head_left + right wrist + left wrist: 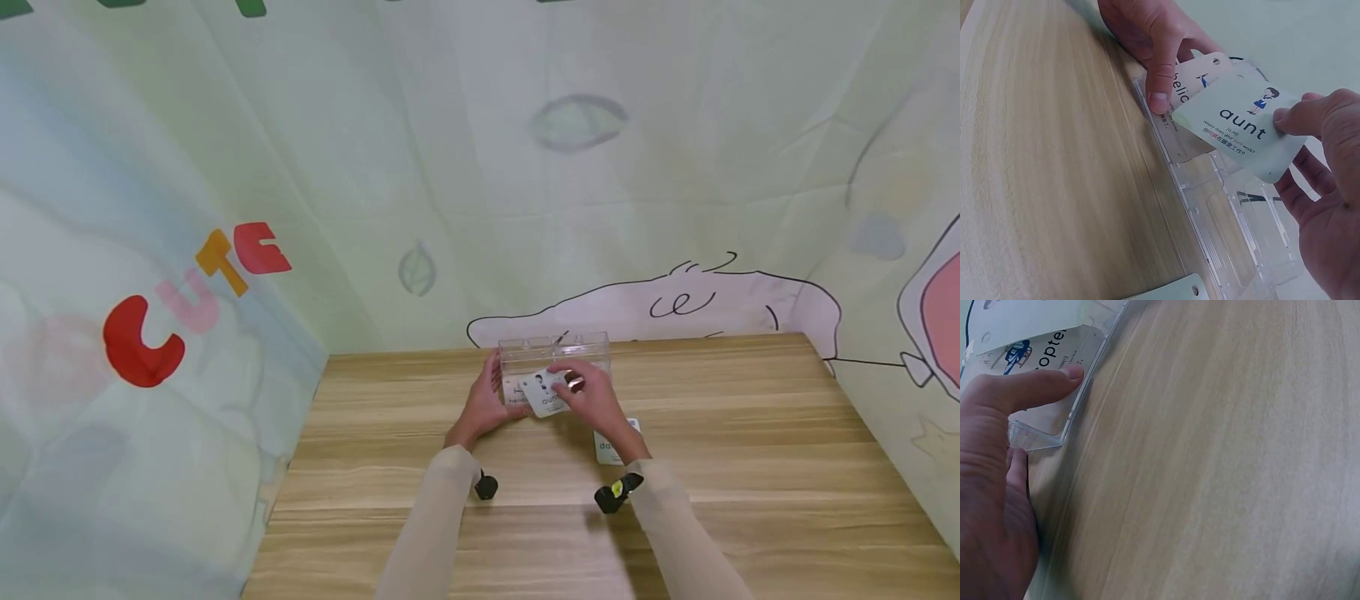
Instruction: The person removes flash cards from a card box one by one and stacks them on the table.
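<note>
working near the middle of the far edge of the bench, in long pale sleeves.

with right hand: pinching the "aunt" card near its edge, thumb on the printed face, fingers behind. holding it up tilted, in front of the clear holder, overlapping part of the "helicopter" card as seen from the head and right wrist. cannot tell whether touching that card or just apart.

with left hand: gripping the left end of the clear holder, thumb lapped over its front onto the face of the "helicopter" card, other fingers around the outer side.

standing by the far edge of the bench: clear holder, divided into two compartments side by side. sitting in the left one: "helicopter" card.

lying flat on the bench, in from the far edge and right of the holder: pale card, partly hidden under the right wrist. beginning "da"; rest unreadable.

worn at the wrists: black devices, with a yellow patch on the right one.

hung beyond the far edge: pale printed backdrop. lettered "cute" in colours off toward the left edge.
</note>
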Demonstrator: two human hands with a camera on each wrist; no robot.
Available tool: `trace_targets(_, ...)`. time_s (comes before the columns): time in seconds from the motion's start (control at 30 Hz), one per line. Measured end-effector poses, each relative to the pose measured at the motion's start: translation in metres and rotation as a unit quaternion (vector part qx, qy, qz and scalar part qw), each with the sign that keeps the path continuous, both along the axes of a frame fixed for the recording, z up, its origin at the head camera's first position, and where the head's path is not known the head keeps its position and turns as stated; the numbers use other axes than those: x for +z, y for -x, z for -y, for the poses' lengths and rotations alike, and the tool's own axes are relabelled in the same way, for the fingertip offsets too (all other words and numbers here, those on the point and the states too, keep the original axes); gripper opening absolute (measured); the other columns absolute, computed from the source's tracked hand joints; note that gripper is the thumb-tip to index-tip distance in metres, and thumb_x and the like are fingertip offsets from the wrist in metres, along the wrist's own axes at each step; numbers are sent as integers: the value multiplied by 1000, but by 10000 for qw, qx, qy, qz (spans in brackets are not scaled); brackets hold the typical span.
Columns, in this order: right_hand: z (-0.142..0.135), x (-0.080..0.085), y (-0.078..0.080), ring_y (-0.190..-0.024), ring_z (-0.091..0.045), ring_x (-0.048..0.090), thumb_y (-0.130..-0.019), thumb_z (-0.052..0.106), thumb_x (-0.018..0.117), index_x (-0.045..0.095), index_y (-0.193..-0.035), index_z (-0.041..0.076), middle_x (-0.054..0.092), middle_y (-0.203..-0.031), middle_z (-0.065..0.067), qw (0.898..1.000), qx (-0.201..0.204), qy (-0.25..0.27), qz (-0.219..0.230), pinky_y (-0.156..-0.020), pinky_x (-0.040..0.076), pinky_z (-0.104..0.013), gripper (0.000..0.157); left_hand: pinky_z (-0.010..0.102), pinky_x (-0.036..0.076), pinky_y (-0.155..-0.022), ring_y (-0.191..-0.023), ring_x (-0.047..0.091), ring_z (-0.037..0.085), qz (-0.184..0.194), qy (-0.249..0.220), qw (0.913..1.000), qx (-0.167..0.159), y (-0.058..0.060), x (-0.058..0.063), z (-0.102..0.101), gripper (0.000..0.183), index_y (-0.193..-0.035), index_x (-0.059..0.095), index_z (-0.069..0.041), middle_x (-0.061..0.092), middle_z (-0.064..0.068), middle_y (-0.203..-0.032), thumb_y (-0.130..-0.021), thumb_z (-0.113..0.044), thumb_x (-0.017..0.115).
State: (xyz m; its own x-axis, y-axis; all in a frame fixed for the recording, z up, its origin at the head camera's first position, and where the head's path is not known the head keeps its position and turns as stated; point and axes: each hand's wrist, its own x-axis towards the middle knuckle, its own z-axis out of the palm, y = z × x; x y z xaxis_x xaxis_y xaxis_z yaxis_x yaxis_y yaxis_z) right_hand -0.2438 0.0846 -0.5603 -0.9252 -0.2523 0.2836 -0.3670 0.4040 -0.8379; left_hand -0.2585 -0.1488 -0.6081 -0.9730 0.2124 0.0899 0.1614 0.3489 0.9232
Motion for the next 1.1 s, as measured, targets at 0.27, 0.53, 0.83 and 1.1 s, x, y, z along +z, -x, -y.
trace_targets(0.27, -5, 5, 0, -102, -31, 71, -93, 0, 76, 72, -121, 8, 69, -126, -13, 9997, -35, 104, 204, -86, 64, -41, 30, 36, 30, -124, -151, 34, 30, 69, 99, 9999, 26, 0, 0, 0, 129, -165, 14, -12, 34, 17, -165, -67, -3, 97)
trace_targets(0.53, -14, 11, 0, -104, -28, 70, -96, 4, 74, 74, -124, 12, 70, -128, -10, 9998, -13, 5, 211, -90, 63, -42, 29, 36, 30, -124, -151, 35, 30, 32, 70, 10000, 12, 1, -2, 0, 128, -165, 14, -11, 34, 18, -164, -67, -2, 96)
trace_targets(0.83, -31, 16, 0, -100, -32, 73, -92, 2, 77, 74, -124, 8, 71, -124, -14, 9998, -156, 18, 101, -88, 63, -43, 34, 34, 30, -124, -151, 34, 29, 74, 163, 9998, 18, 1, -3, 1, 129, -165, 13, -12, 34, 16, -165, -67, -2, 96)
trace_targets(1.1, -50, 20, -2, -101, -32, 71, -89, 2, 81, 70, -130, 6, 68, -129, -16, 9988, -162, -48, 451, -91, 63, -42, 42, 32, 30, -124, -151, 34, 28, 179, 288, 9994, 55, 1, -2, 1, 131, -166, 11, -14, 34, 16, -165, -67, -4, 96)
